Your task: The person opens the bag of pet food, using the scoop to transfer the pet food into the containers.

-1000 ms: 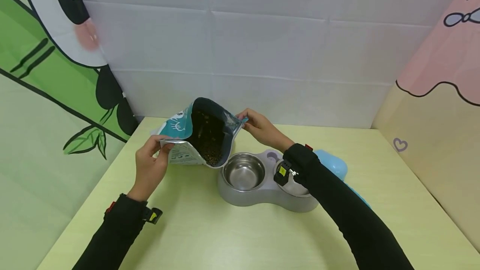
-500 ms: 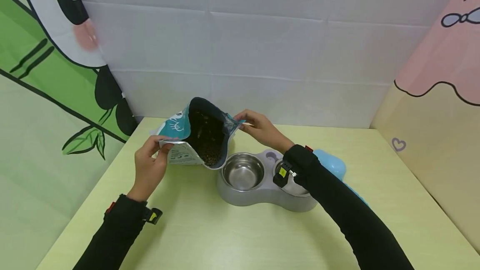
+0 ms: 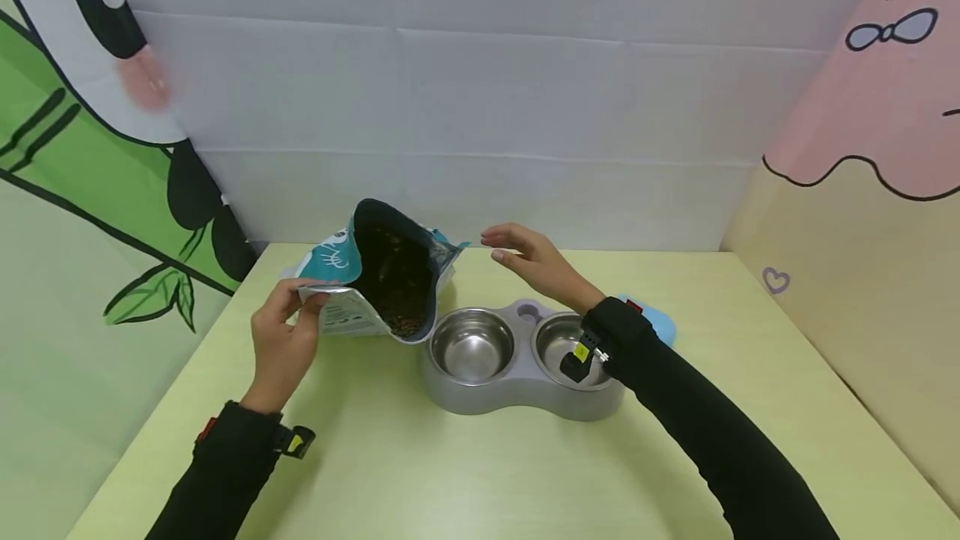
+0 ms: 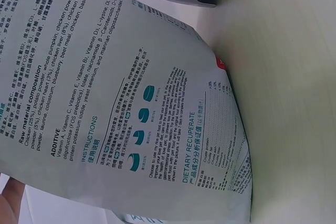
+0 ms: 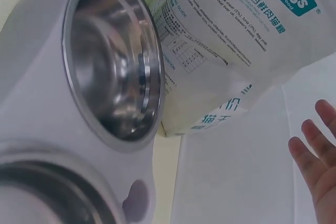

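A teal and white pet food bag with a wide-open top stands tilted towards the bowls, brown kibble showing inside. My left hand pinches the bag's near left rim between thumb and fingers. Just off the bag's right corner, my right hand hovers with fingers extended, holding nothing; its fingertips are apart from the bag in the right wrist view. The grey double feeder holds a left steel bowl and a right steel bowl, the latter partly covered by the right wrist camera.
A light blue object lies behind the right forearm, mostly hidden. The pale yellow table meets a white sheet wall at the back. Printed cartoon panels stand at left and right.
My right hand has let go of the bag's right corner and moved slightly right. The left hand still grips the bag. The head view has turned slightly to the right.
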Tool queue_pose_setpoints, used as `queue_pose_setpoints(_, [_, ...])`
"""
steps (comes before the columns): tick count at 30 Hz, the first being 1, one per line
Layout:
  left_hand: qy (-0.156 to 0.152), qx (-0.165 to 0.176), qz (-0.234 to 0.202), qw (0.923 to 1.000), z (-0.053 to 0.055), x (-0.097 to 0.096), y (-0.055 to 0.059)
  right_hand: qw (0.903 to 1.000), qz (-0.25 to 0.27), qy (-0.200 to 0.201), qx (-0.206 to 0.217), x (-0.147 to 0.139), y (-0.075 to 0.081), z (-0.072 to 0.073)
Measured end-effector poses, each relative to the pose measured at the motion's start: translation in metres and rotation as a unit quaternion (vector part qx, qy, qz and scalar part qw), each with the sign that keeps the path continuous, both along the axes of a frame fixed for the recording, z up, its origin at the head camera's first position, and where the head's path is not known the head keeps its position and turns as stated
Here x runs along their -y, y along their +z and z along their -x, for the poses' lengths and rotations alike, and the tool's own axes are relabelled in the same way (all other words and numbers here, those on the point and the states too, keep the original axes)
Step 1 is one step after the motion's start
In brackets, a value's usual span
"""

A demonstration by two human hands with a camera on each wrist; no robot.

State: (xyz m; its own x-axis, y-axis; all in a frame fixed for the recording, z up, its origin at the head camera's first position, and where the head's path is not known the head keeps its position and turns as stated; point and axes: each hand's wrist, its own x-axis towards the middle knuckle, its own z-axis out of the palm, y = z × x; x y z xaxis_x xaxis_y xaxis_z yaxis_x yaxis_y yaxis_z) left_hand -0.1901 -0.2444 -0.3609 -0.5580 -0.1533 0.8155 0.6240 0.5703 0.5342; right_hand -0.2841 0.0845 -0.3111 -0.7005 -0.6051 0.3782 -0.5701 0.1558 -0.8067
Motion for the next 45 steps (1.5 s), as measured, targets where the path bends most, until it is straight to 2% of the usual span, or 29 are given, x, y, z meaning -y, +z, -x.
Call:
queue_pose_setpoints(4, [0.008,0.005,-0.01,0.9999,-0.003,0.002,0.0,0.9999,-0.008,-0.007,0.002,-0.008,-0.008,0.005])
queue_pose_setpoints(15, [0.0,0.014,-0.012,0.9998,-0.007,0.0,0.001,0.9981,-0.028,-0.046,0.031,-0.046,-0.012,0.0])
queue_pose_setpoints(25, [-0.004,0.003,-0.006,1.0,-0.003,0.001,0.0,0.9952,-0.047,-0.084,0.02,-0.069,-0.013,-0.004])
queue_pose_setpoints(33, [-0.001,0.006,-0.009,0.9999,-0.005,0.0,0.002,0.9917,-0.056,-0.114,0.019,-0.089,-0.017,-0.007])
queue_pose_setpoints(36, [-0.007,0.004,-0.015,0.9999,-0.006,-0.001,0.003,0.9899,-0.062,-0.125,0.025,-0.095,-0.019,-0.012])
queue_pose_setpoints(41, [-0.012,0.005,-0.015,0.9998,-0.006,-0.001,0.002,0.9889,-0.064,-0.131,0.03,-0.103,-0.011,-0.028])
queue_pose_setpoints(45, [-0.009,0.013,-0.009,0.9998,-0.008,-0.001,0.003,0.9863,-0.066,-0.148,0.032,-0.116,-0.018,-0.026])
